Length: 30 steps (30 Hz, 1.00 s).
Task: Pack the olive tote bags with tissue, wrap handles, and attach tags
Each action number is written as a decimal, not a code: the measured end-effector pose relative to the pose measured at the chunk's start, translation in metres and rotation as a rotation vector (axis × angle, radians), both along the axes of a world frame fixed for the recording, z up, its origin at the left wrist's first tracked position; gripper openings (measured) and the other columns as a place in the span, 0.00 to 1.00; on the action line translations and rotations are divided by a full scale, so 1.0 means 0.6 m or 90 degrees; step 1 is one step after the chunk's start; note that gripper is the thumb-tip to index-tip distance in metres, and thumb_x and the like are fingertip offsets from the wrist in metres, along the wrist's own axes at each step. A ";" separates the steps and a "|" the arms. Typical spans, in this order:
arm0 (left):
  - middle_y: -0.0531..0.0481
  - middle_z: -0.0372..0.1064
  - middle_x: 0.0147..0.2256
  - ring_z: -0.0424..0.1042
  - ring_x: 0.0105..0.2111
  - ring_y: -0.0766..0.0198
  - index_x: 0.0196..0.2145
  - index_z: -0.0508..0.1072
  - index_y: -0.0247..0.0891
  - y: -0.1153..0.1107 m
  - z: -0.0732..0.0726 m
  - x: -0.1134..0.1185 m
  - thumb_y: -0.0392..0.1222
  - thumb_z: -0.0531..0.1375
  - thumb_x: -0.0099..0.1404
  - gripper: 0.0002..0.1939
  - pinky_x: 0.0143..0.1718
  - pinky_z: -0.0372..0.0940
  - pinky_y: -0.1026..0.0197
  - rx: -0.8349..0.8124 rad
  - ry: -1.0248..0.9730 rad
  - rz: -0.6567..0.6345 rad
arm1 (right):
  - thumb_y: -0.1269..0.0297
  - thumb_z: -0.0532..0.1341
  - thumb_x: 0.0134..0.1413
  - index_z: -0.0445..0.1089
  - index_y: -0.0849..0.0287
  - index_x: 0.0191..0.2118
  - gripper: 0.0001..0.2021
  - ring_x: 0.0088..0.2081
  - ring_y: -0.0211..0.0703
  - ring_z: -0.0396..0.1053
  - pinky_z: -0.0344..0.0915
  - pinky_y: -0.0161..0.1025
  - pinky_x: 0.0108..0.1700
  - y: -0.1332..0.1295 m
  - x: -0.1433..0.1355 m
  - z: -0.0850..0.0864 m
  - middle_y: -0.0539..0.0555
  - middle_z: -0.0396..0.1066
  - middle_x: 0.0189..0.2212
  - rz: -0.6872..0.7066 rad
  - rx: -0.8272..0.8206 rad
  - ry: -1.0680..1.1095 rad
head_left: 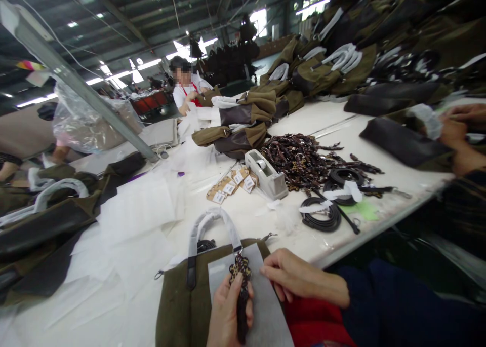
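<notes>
An olive green bag (178, 304) lies in front of me, its handle (224, 220) wrapped in white paper. Over the bag's front is a grey sheet (266, 311). My left hand (228, 311) is closed around a dark tassel charm (241, 291) with a leopard-patterned flower, which hangs at the base of the handle. Beside the sheet's upper right edge is my right hand (290, 276), thumb and forefinger pressed together; whatever lies between them is too small to make out.
Beyond the bag are a tape dispenser (268, 177), tags (228, 187), a heap of charms (296, 159) and coiled black straps (321, 215). White sheets (140, 205) lie left. Another person's hands (459, 134) handle a bag at right; a person (186, 86) stands at the back.
</notes>
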<state>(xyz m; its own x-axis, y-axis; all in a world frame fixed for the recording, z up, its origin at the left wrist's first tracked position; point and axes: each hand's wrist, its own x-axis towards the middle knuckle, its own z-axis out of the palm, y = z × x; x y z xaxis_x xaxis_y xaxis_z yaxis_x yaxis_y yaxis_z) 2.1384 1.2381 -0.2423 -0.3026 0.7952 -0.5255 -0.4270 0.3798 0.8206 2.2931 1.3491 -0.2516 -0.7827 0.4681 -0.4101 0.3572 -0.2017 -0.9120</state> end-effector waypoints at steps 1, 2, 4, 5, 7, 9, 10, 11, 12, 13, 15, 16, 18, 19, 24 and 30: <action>0.55 0.69 0.23 0.56 0.12 0.77 0.31 0.69 0.35 0.000 0.002 0.000 0.60 0.66 0.58 0.23 0.12 0.54 0.72 -0.002 0.010 0.001 | 0.58 0.52 0.63 0.64 0.60 0.24 0.18 0.12 0.30 0.58 0.47 0.25 0.13 -0.003 0.001 -0.003 0.48 0.66 0.14 -0.019 -0.001 0.008; 0.56 0.68 0.22 0.56 0.12 0.77 0.31 0.70 0.35 -0.001 0.004 0.000 0.61 0.66 0.59 0.23 0.12 0.53 0.73 -0.003 0.021 0.002 | 0.56 0.53 0.63 0.64 0.60 0.24 0.18 0.12 0.29 0.58 0.47 0.25 0.13 -0.007 0.002 -0.006 0.48 0.66 0.15 -0.044 -0.003 0.017; 0.57 0.64 0.17 0.56 0.11 0.76 0.30 0.70 0.35 -0.002 0.008 0.000 0.62 0.64 0.60 0.23 0.12 0.52 0.73 -0.010 0.034 -0.008 | 0.53 0.53 0.63 0.64 0.61 0.24 0.20 0.12 0.29 0.58 0.48 0.25 0.14 -0.019 0.002 -0.015 0.48 0.66 0.15 -0.096 -0.016 0.031; 0.57 0.63 0.15 0.56 0.11 0.75 0.30 0.70 0.36 -0.002 0.008 0.000 0.62 0.64 0.61 0.24 0.13 0.52 0.73 -0.017 0.033 -0.017 | 0.51 0.53 0.62 0.64 0.60 0.24 0.21 0.12 0.29 0.58 0.48 0.25 0.14 -0.026 0.002 -0.021 0.49 0.66 0.15 -0.119 -0.028 0.037; 0.57 0.61 0.13 0.56 0.11 0.74 0.29 0.70 0.36 -0.003 0.003 0.001 0.62 0.63 0.61 0.24 0.12 0.52 0.73 -0.026 0.020 -0.023 | 0.46 0.53 0.61 0.63 0.60 0.25 0.22 0.12 0.30 0.58 0.48 0.26 0.14 -0.039 0.002 -0.030 0.49 0.67 0.15 -0.147 -0.052 0.043; 0.56 0.64 0.15 0.57 0.11 0.74 0.29 0.70 0.36 -0.003 -0.006 0.005 0.61 0.64 0.60 0.23 0.12 0.52 0.73 -0.017 0.009 -0.002 | 0.44 0.53 0.61 0.63 0.60 0.26 0.23 0.13 0.31 0.59 0.49 0.27 0.14 -0.045 0.004 -0.033 0.50 0.68 0.16 -0.151 -0.067 0.041; 0.55 0.67 0.18 0.57 0.11 0.75 0.30 0.70 0.36 -0.002 -0.012 0.008 0.60 0.65 0.59 0.23 0.12 0.52 0.72 -0.008 0.007 0.015 | 0.43 0.52 0.61 0.63 0.59 0.27 0.23 0.13 0.32 0.60 0.50 0.27 0.15 -0.043 0.007 -0.030 0.50 0.68 0.17 -0.138 -0.072 0.033; 0.54 0.69 0.20 0.57 0.11 0.75 0.31 0.70 0.36 -0.002 -0.017 0.010 0.60 0.66 0.59 0.22 0.12 0.52 0.72 0.001 0.006 0.030 | 0.43 0.51 0.62 0.63 0.59 0.27 0.23 0.13 0.33 0.60 0.51 0.28 0.15 -0.038 0.009 -0.023 0.50 0.68 0.17 -0.107 -0.075 0.021; 0.54 0.70 0.22 0.58 0.11 0.75 0.31 0.70 0.36 -0.001 -0.021 0.011 0.59 0.66 0.58 0.22 0.12 0.53 0.71 0.007 0.007 0.039 | 0.44 0.50 0.63 0.64 0.59 0.28 0.23 0.14 0.33 0.61 0.51 0.29 0.16 -0.028 0.011 -0.012 0.50 0.68 0.17 -0.067 -0.066 0.006; 0.54 0.71 0.23 0.58 0.11 0.75 0.32 0.70 0.36 0.000 -0.024 0.012 0.59 0.66 0.58 0.22 0.12 0.53 0.71 0.009 0.010 0.040 | 0.45 0.50 0.64 0.64 0.59 0.28 0.23 0.15 0.34 0.61 0.52 0.30 0.17 -0.014 0.013 0.003 0.50 0.68 0.18 -0.029 -0.028 -0.010; 0.55 0.70 0.22 0.59 0.11 0.74 0.31 0.69 0.36 0.001 -0.029 0.013 0.60 0.66 0.58 0.23 0.12 0.55 0.71 0.015 0.015 0.029 | 0.48 0.50 0.66 0.65 0.60 0.27 0.23 0.19 0.36 0.64 0.55 0.32 0.21 0.022 0.008 0.034 0.51 0.69 0.20 -0.003 0.151 -0.039; 0.55 0.70 0.21 0.59 0.11 0.74 0.31 0.69 0.36 0.002 -0.030 0.012 0.61 0.66 0.57 0.23 0.11 0.55 0.71 0.017 0.015 0.022 | 0.49 0.52 0.66 0.67 0.60 0.27 0.22 0.23 0.37 0.66 0.57 0.33 0.25 0.043 0.001 0.048 0.52 0.70 0.22 -0.019 0.283 -0.046; 0.55 0.70 0.22 0.59 0.11 0.74 0.31 0.69 0.36 0.003 -0.033 0.010 0.63 0.67 0.56 0.25 0.11 0.56 0.70 0.019 0.016 0.018 | 0.50 0.57 0.64 0.70 0.60 0.33 0.17 0.31 0.41 0.69 0.60 0.35 0.33 0.081 -0.025 0.064 0.54 0.73 0.29 -0.057 0.505 -0.057; 0.54 0.71 0.23 0.60 0.11 0.74 0.31 0.69 0.36 0.003 -0.034 0.008 0.64 0.67 0.55 0.26 0.11 0.56 0.70 0.020 0.018 0.018 | 0.49 0.60 0.62 0.71 0.60 0.36 0.17 0.35 0.44 0.70 0.61 0.37 0.37 0.098 -0.043 0.065 0.56 0.75 0.33 -0.042 0.571 -0.070; 0.54 0.70 0.23 0.61 0.11 0.74 0.31 0.69 0.36 0.000 -0.038 0.006 0.66 0.67 0.54 0.28 0.12 0.56 0.71 0.019 0.025 0.004 | 0.33 0.65 0.45 0.74 0.64 0.40 0.34 0.37 0.53 0.72 0.61 0.40 0.34 0.137 -0.131 0.032 0.64 0.76 0.37 0.148 0.523 -0.207; 0.54 0.71 0.23 0.60 0.10 0.74 0.33 0.68 0.37 -0.010 -0.032 0.013 0.66 0.69 0.51 0.29 0.11 0.53 0.71 0.019 -0.002 0.000 | 0.34 0.65 0.42 0.72 0.65 0.29 0.31 0.28 0.43 0.66 0.55 0.36 0.26 0.133 -0.146 0.019 0.57 0.70 0.27 0.207 0.403 -0.204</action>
<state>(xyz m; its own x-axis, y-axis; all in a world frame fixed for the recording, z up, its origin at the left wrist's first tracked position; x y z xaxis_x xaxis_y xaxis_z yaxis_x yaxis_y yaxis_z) 2.1461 1.2324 -0.2617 -0.3012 0.8106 -0.5022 -0.4299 0.3546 0.8303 2.2058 1.4290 -0.2399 -0.8091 0.4561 -0.3706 0.5746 0.4820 -0.6614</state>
